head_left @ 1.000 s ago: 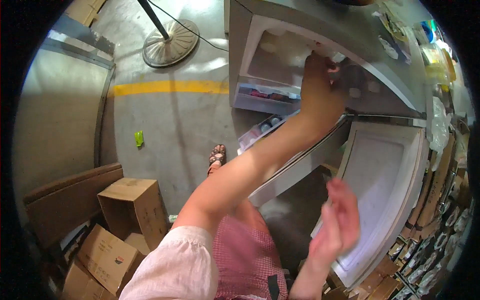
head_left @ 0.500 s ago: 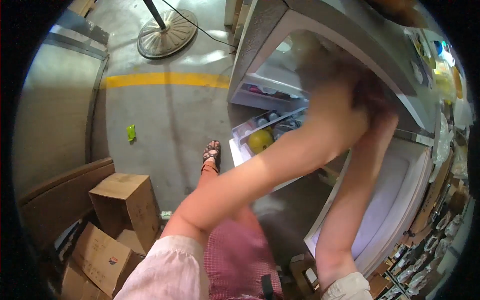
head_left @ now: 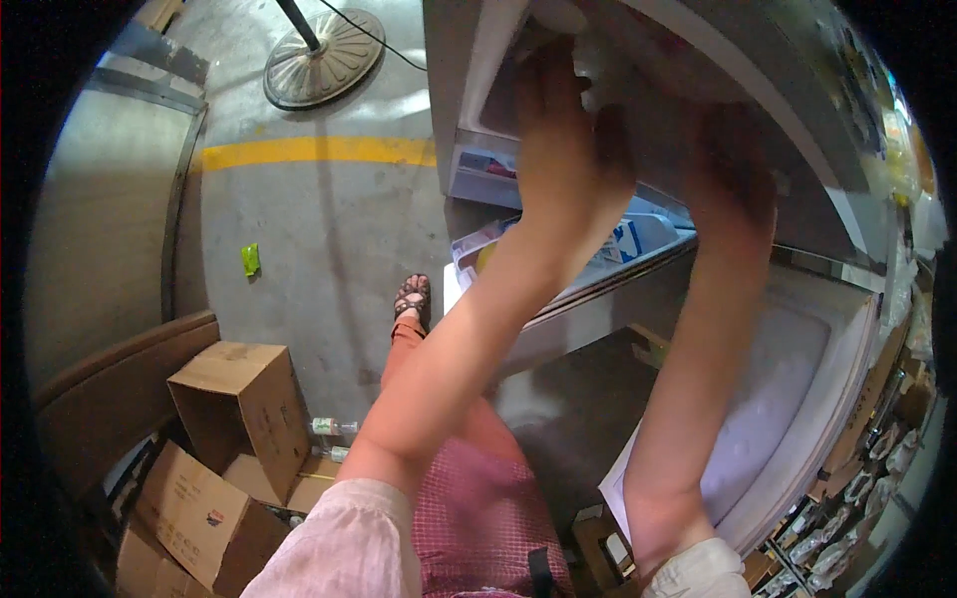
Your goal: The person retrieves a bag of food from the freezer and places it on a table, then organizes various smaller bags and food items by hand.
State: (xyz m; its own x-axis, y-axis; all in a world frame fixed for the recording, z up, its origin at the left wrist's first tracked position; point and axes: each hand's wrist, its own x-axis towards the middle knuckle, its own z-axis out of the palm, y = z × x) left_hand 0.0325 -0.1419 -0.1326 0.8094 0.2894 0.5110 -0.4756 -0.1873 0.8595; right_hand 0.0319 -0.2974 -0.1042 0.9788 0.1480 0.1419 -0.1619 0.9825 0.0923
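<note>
Both my arms reach up into the shadowed upper compartment of a grey refrigerator (head_left: pixel 807 120). My left hand (head_left: pixel 570 130) is inside near its left wall, fingers stretched upward and apart, beside a pale rounded thing (head_left: pixel 558 15) too dim to name. My right hand (head_left: pixel 736 164) is deep in shadow farther right; its fingers are dark and smeared, so what they touch is hidden. Just above it hangs a pale, blurry mass with a reddish patch (head_left: pixel 668 60), possibly wrapped. Below my hands, a pulled-out drawer (head_left: pixel 663 231) holds a blue-and-white package (head_left: pixel 623 241) and part of a yellow round thing (head_left: pixel 485 259).
An open door with a pale inner panel (head_left: pixel 773 399) swings out at right. Cardboard boxes (head_left: pixel 269 409) and clear bottles (head_left: pixel 334 427) lie at lower left. A round stand base (head_left: pixel 327 62), a yellow floor line (head_left: pixel 319 150) and a green wrapper (head_left: pixel 250 260) are on the floor.
My left hand has moved left, away from my right hand, and its fingers now show. The view has shifted, bringing the blue-and-white package in the drawer into sight.
</note>
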